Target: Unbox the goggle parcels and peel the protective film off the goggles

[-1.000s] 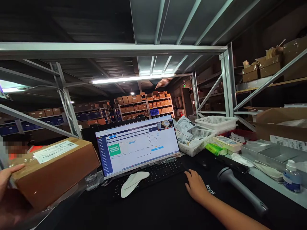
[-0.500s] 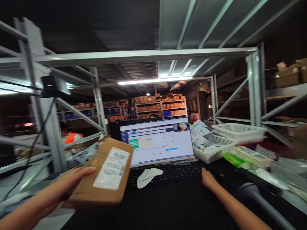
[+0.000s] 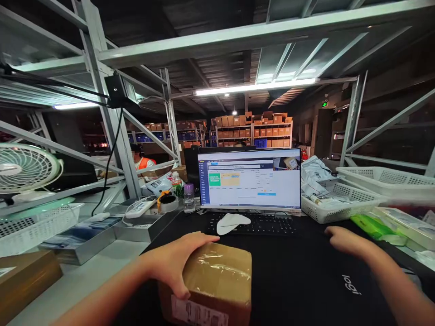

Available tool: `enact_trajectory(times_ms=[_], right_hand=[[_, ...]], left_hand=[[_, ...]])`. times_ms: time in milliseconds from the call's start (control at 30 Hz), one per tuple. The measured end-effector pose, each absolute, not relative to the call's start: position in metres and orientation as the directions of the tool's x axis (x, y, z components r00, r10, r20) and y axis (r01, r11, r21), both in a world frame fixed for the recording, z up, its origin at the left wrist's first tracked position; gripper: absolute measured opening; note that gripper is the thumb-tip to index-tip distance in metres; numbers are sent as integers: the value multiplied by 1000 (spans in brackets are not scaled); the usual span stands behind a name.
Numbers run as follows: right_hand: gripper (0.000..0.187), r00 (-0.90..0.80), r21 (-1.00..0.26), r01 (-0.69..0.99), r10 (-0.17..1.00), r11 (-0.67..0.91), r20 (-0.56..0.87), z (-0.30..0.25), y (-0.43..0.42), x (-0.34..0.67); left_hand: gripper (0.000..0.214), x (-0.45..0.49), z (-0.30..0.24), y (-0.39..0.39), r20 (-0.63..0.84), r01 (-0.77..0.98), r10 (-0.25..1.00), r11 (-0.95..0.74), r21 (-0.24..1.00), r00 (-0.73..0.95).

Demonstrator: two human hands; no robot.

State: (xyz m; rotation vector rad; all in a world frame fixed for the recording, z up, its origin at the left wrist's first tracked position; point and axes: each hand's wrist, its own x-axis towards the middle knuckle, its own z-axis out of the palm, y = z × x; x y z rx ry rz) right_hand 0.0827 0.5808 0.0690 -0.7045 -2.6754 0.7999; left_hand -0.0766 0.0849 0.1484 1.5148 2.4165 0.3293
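Head view, and the box [image 3: 219,276] is seen low in the frame, just left of the middle, over the black mat [image 3: 288,271]. It is grasped by the left hand [image 3: 173,262]: the left end is straddled, with the thumb pressed at the near edge and the fingers laid along the far edge of the top. So the box is found directly to the right of that hand, in full contact. The taped top is turned upward; the label [image 3: 200,312] is presented on the near side, cut off by the lower border. The base is hidden too, so whether the mat is touched cannot be told, nor can the long axis be settled. The right hand [image 3: 340,238] is placed well apart, farther forward and to the right, curled low over the mat; whether anything is gripped beneath it cannot be made out. Beyond the box, the keyboard [image 3: 268,224] and screen [image 3: 248,192] are lined up.
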Motion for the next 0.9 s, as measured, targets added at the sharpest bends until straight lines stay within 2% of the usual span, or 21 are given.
enact_trajectory(times_ms=[100,200,267,333,433,500,633,767,900], right_hand=[[37,-915,-630,273,399,727,64,94,577,92],[57,-966,-705,114,243,700,84,110,546,97],[54,-984,-695,25,141,719,111,117,517,97],[42,-993,-648,-62,20,759,119,124,487,94],[27,-983,-509,-151,-77,847,165,136,451,88],[24,-968,-402,-210,-131,891,215,142,433,86],[27,-923,-302,-353,-277,885,266,146,414,87],[30,-903,-230,-417,-373,879,211,138,414,87],[30,-839,-41,-518,-498,855,220,127,421,79]], left_hand=[[122,-70,139,82,-146,827,866,500,257,-479],[117,-53,115,77,-14,819,831,550,164,-556],[107,-39,95,76,184,821,801,565,82,-570],[91,-26,75,76,409,820,757,572,-36,-510],[66,-16,56,80,680,792,671,569,-219,-295],[64,-16,51,85,774,770,612,568,-289,-161],[66,-23,49,95,835,739,549,575,-351,-31],[73,-31,40,94,827,735,562,562,-380,-2],[73,-36,26,87,842,768,540,542,-341,-7]])
